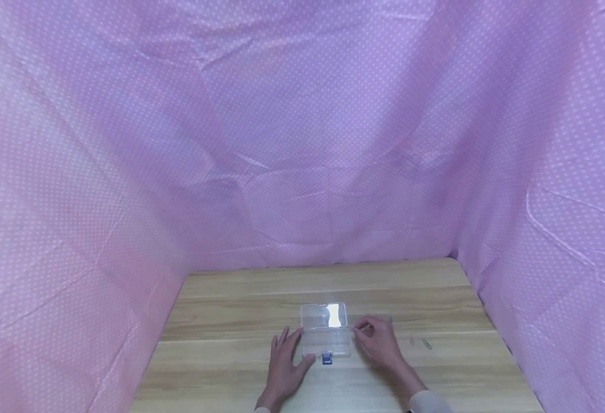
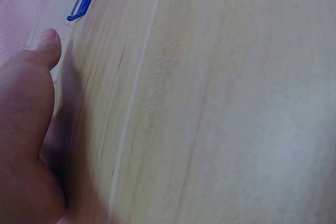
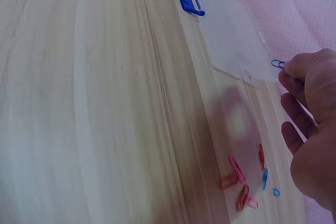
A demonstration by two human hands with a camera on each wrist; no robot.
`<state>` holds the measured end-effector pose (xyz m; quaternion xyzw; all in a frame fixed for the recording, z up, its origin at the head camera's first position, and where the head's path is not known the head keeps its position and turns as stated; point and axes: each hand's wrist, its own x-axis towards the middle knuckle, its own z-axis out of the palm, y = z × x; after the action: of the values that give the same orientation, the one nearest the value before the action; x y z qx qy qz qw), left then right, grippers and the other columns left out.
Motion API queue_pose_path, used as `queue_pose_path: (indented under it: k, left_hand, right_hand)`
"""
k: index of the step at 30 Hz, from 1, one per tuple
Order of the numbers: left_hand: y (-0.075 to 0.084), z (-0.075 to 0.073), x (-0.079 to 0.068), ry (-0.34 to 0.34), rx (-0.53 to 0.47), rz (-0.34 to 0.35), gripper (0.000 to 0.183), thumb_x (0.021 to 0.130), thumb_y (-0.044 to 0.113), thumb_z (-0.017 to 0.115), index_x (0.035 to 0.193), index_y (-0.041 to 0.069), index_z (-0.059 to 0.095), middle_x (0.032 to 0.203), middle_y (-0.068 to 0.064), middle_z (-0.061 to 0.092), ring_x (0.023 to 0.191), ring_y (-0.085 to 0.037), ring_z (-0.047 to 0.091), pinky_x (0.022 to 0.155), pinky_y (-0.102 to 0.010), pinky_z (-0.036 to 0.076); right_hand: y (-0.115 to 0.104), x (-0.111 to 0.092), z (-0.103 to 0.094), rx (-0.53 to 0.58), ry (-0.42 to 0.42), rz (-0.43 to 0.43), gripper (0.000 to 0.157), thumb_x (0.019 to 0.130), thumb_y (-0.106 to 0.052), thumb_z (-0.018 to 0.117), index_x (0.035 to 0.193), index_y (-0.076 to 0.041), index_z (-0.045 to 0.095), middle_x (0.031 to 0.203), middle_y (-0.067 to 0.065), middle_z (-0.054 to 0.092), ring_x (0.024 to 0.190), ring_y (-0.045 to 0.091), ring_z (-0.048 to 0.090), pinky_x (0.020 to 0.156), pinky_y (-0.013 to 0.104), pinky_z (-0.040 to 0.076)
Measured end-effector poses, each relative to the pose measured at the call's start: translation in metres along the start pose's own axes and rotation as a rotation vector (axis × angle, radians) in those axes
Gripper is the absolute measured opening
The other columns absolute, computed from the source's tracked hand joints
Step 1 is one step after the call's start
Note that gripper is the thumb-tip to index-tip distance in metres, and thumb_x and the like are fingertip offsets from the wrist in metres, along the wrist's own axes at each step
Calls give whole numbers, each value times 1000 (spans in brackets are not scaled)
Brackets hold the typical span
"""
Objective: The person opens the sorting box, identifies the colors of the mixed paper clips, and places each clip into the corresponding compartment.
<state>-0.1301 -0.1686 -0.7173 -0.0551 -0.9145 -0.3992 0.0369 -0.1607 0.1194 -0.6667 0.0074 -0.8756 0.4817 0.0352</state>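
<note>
A clear plastic box (image 1: 315,342) lies on the wooden table, its see-through lid (image 1: 313,315) tipped back and a blue latch (image 1: 327,359) at its front edge. My left hand (image 1: 284,367) holds the box at its left end, thumb at the front corner and index finger near the hinge side. In the left wrist view that thumb (image 2: 49,45) lies over the box's edge. My right hand (image 1: 379,343), just right of the box, pinches a blue paper clip (image 3: 277,64) between thumb and index finger. The clip's far end is hidden by the fingertips.
Several loose paper clips lie right of the box, among them a pink one (image 3: 237,168), a red one (image 3: 242,198) and a blue one (image 3: 265,178). A green clip (image 1: 426,344) shows in the head view. Pink dotted cloth (image 1: 302,201) surrounds the table (image 1: 219,321).
</note>
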Motion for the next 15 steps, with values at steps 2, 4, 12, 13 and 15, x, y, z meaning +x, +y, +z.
queue_pose_path:
  k: [2, 4, 12, 13, 15]
  left_hand:
    - [0, 0, 0, 4, 0, 6, 75, 96, 44, 88, 160, 14, 61, 162, -14, 67, 169, -49, 39, 144, -70, 11]
    - [0, 0, 0, 8, 0, 10, 75, 96, 44, 88, 160, 14, 62, 162, -14, 67, 168, -49, 39, 144, -70, 11]
    - [1, -1, 0, 8, 7, 2, 75, 95, 43, 89, 159, 14, 62, 162, -14, 68, 169, -48, 39, 144, -68, 11]
    - [1, -1, 0, 7, 7, -2, 76, 95, 43, 89, 159, 14, 62, 162, -14, 68, 169, -48, 39, 144, -68, 10]
    - [1, -1, 0, 6, 1, -7, 76, 95, 42, 89, 159, 14, 62, 162, -13, 68, 169, -48, 39, 144, -67, 10]
  right_hand:
    - [-1, 1, 3, 6, -3, -2, 11, 95, -7, 87, 98, -16, 81, 102, -3, 82, 104, 16, 74, 99, 34, 67]
    - [-2, 2, 6, 13, -8, 7, 11, 96, -7, 86, 98, -17, 81, 101, -5, 81, 102, 14, 74, 97, 30, 66]
    - [-2, 2, 15, 46, -25, -5, 10, 95, -6, 85, 101, -13, 82, 101, -4, 81, 98, 11, 71, 90, 25, 65]
    - [-2, 2, 16, 45, -29, -8, 9, 95, -7, 85, 101, -13, 81, 101, -4, 81, 97, 11, 70, 89, 24, 64]
    - [-3, 2, 18, 51, -38, -2, 9, 96, -7, 85, 101, -14, 81, 101, -4, 80, 95, 10, 69, 87, 22, 63]
